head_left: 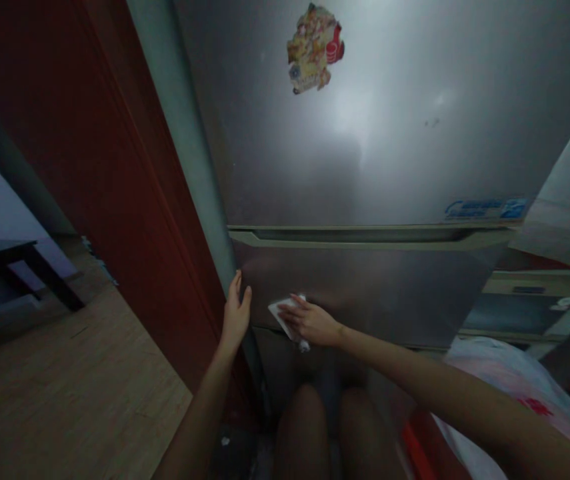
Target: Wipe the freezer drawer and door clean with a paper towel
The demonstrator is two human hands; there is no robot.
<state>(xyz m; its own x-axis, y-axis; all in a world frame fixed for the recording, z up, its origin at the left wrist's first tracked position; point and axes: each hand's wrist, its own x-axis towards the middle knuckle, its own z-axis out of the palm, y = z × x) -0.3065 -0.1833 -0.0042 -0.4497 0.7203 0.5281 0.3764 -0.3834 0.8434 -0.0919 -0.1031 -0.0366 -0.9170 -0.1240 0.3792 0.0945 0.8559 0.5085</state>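
Observation:
My right hand (315,325) presses a folded white cloth (277,309) flat against the lower door (395,287) of a silver refrigerator. Its fingers lie over the cloth, and crumpled cloth edges stick out above and below them. At the left edge of the same door rests my left hand (236,313), thumb apart from the fingers, with nothing visible in it. Above both hands runs the pale recessed handle strip (365,238). Higher up, the upper door (275,153) carries a colourful map-shaped magnet (313,50).
A reddish-brown wooden door (129,200) stands close on the left, with a dark table (29,257) beyond it. My knees (305,427) are just below my hands. To the right are a cabinet with a glass panel (515,312) and a pale plastic bag (495,373).

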